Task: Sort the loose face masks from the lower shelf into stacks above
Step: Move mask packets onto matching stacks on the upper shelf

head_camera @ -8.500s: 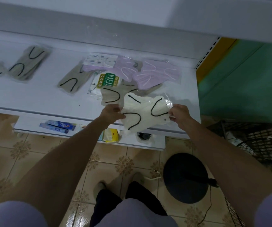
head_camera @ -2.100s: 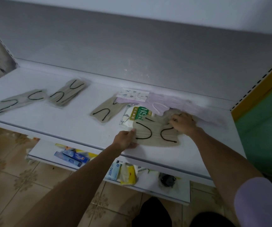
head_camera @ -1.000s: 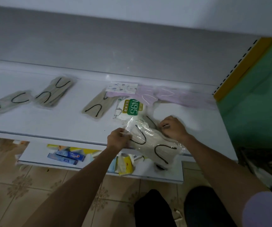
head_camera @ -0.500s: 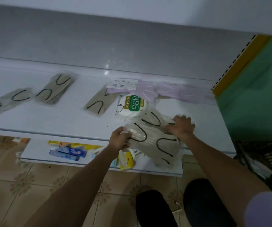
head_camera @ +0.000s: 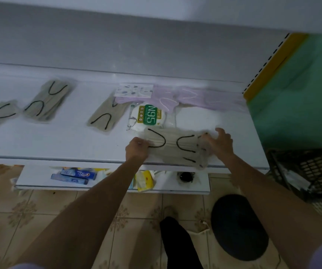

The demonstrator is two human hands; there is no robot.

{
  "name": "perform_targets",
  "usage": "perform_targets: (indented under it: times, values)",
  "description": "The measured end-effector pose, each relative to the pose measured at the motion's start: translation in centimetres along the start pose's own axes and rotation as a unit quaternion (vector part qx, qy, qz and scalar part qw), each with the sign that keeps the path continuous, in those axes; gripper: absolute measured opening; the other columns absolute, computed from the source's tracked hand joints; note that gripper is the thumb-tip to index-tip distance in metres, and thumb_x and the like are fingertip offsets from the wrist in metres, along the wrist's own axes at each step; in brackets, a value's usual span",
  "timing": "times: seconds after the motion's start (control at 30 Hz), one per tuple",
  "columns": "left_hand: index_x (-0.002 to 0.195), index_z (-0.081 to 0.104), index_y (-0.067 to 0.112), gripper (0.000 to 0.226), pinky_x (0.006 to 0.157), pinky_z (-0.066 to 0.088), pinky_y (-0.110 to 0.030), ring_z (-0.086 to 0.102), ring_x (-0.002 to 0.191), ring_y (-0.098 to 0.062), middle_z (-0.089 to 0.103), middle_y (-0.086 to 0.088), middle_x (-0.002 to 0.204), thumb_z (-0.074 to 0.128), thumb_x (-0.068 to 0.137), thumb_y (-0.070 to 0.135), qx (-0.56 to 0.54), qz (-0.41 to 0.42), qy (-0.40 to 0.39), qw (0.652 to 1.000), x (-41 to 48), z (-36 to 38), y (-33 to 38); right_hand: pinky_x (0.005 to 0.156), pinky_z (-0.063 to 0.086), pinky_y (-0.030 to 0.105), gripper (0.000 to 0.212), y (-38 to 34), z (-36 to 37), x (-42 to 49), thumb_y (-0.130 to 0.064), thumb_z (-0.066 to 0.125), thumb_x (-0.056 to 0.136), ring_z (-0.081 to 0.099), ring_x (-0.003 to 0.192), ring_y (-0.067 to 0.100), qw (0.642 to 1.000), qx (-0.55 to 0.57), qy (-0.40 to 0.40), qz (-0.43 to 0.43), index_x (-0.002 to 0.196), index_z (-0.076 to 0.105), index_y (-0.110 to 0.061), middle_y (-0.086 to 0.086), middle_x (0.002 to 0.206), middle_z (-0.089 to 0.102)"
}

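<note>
**Beige masks held at both ends, upper shelf front**

Nearest, low down: lower shelf point(head_camera: 38, 178) w/ toothpaste boxes point(head_camera: 76, 174) and a yellow pack point(head_camera: 143, 180). Above it, at the front edge of the upper shelf point(head_camera: 59, 140), the beige masks point(head_camera: 175, 147) lay flat in clear wrap, one corner slightly past the edge. L hand point(head_camera: 138, 147) pinched the left end. R hand point(head_camera: 221, 141) had its fingers curled on the right end, over crinkled wrap.

Judged: light, floppy, wrap prob. slippery, so layers could slide apart, and the black ear loops might snag. Best hold = both short ends, thumb on top, fingers under, bundle kept flat.

Just behind: N95 pack point(head_camera: 150, 115), touching or not, couldn't tell. Farther back: purple masks point(head_camera: 195, 98) near the rear wall. Beige piles point(head_camera: 45, 101) lay off to the left.
</note>
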State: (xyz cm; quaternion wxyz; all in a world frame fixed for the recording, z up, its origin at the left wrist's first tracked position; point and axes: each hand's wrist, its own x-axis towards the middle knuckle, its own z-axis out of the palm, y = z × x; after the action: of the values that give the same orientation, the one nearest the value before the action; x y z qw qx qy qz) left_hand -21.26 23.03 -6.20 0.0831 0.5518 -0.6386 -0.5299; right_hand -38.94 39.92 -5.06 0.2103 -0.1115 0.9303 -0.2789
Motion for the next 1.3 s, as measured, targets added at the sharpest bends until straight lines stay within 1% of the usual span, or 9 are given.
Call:
perform_targets:
  times: [0.1,0.3,0.43,0.57,0.7,0.8,1.0,1.17,1.3]
  values:
    - [0.109,0.059,-0.001,0.035,0.086,0.045,-0.035,0.055,0.100,-0.032,0.059,-0.019,0.110,0.049,0.093,0.029,0.188,0.091,0.029,0.977,-0.4,1.2,-0.3,0.100,0.037,0.036,0.082,0.9,0.4,-0.7,-0.027,0.075,0.078,0.036,0.129,0.033,0.999,-0.004,-0.040,0.014,0.142,0.030,-0.003,0.019,0.140,0.034]
    - [0.133,0.040,0.003,0.040,0.097,0.040,-0.037,0.048,0.119,-0.034,0.051,-0.018,0.129,0.046,0.095,0.016,0.092,0.031,-0.049,0.994,-1.5,2.4,0.9,0.086,0.038,0.022,0.083,0.1,1.6,-1.4,-0.004,0.073,0.076,0.047,0.121,0.026,0.989,0.082,-0.109,0.057,0.144,0.026,-0.007,0.012,0.132,0.046]
    - [0.109,0.060,0.004,0.028,0.087,0.045,-0.033,0.056,0.108,-0.033,0.062,-0.018,0.112,0.064,0.083,0.013,0.017,0.022,-0.029,0.999,-1.2,1.1,1.1,0.063,0.040,0.026,0.021,0.3,0.9,-1.6,0.001,0.073,0.070,0.051,0.073,0.019,0.985,0.151,-0.072,0.046,0.081,0.058,-0.009,0.003,0.077,0.051]
    - [0.098,0.061,0.009,0.023,0.078,0.043,-0.026,0.057,0.092,-0.025,0.064,-0.013,0.101,0.071,0.078,0.015,-0.035,0.091,0.022,0.995,-1.7,0.2,2.6,0.052,0.027,0.021,0.039,-1.9,0.5,-2.5,-0.004,0.070,0.074,0.035,0.058,0.009,0.977,0.193,0.061,-0.062,0.058,0.036,-0.014,-0.002,0.064,0.036]
    - [0.104,0.053,0.009,0.026,0.069,0.033,-0.015,0.049,0.086,-0.018,0.055,-0.006,0.093,0.067,0.083,0.013,-0.048,0.199,0.085,0.975,-2.3,-0.7,2.7,0.050,0.033,0.005,0.038,-3.9,0.4,-3.3,-0.003,0.069,0.078,0.041,0.064,0.007,0.952,0.261,0.112,-0.115,0.063,0.039,-0.020,-0.009,0.067,0.041]
    - [0.116,0.045,0.008,0.043,0.076,0.035,-0.021,0.051,0.093,-0.021,0.054,-0.007,0.105,0.068,0.082,0.018,-0.009,0.207,0.080,0.975,-1.4,-0.8,0.3,0.061,0.036,-0.002,0.037,-2.8,1.7,-2.5,-0.004,0.070,0.078,0.049,0.092,0.008,0.956,0.262,0.041,-0.126,0.109,0.055,-0.020,-0.006,0.106,0.051]
    - [0.125,0.043,0.012,0.049,0.077,0.036,-0.022,0.054,0.098,-0.024,0.056,-0.008,0.107,0.067,0.084,0.024,-0.033,0.194,0.062,0.979,0.8,-0.8,-1.9,0.090,0.037,0.021,0.071,-1.9,4.2,-0.7,-0.006,0.072,0.078,0.042,0.111,0.008,0.949,0.290,0.026,-0.123,0.138,0.038,-0.023,-0.004,0.120,0.042]
    - [0.101,0.051,0.014,0.033,0.065,0.035,-0.022,0.048,0.080,-0.018,0.051,0.002,0.083,0.072,0.077,0.022,-0.027,0.228,0.077,0.970,1.7,-1.6,-1.4,0.070,0.044,0.019,0.057,-4.4,3.7,-0.7,0.006,0.063,0.075,0.055,0.075,0.008,0.921,0.360,0.056,-0.137,0.123,0.052,-0.022,-0.003,0.085,0.057]
    - [0.089,0.053,0.013,0.023,0.066,0.036,-0.021,0.053,0.080,-0.026,0.056,-0.002,0.084,0.072,0.076,0.018,-0.008,0.234,0.091,0.968,2.0,-1.8,-2.7,0.069,0.045,0.023,0.026,-4.5,4.0,-1.2,0.010,0.060,0.073,0.054,0.071,0.011,0.924,0.356,0.052,-0.127,0.075,0.062,-0.016,-0.004,0.070,0.058]
